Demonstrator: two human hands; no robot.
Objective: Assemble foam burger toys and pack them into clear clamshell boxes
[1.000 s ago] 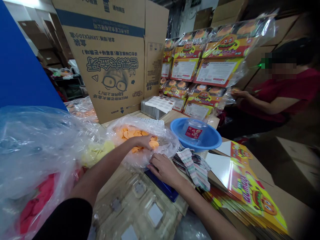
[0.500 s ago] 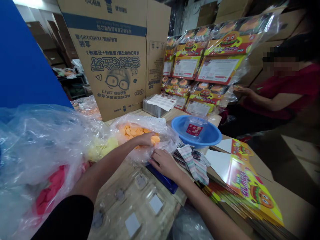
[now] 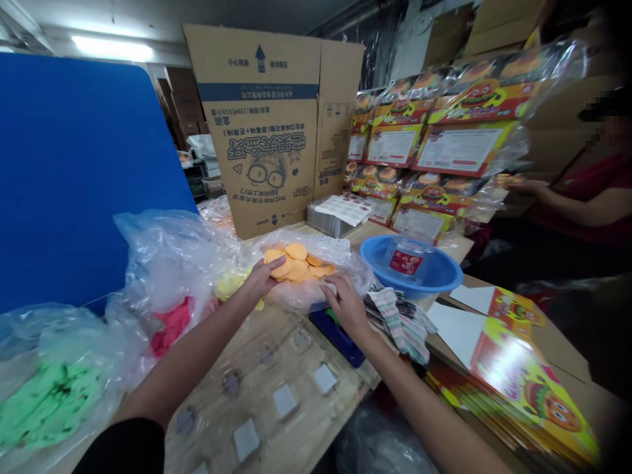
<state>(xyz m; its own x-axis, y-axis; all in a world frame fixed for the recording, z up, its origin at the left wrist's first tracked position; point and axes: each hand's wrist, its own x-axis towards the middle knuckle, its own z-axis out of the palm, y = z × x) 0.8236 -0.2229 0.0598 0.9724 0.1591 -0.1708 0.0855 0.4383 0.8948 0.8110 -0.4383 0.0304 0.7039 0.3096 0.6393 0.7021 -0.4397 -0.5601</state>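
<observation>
Head view: the left hand (image 3: 263, 280) closes its grip on a few orange discs (image 3: 296, 252) at the mouth of a clear plastic bag (image 3: 356, 271) lying on the worktop (image 3: 353, 388). Just right of that grip, the right hand (image 3: 345, 304) lays curled fingers on the bag's near edge; whether its grip pinches the plastic cannot be told. Further right, a blue bowl (image 3: 439, 276) holds a clear jar (image 3: 407, 253), with a striped cloth (image 3: 402, 319) just in front.

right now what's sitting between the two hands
The clear bag of orange discs lies between left hand and right hand, both touching it; the head view shows this.
</observation>
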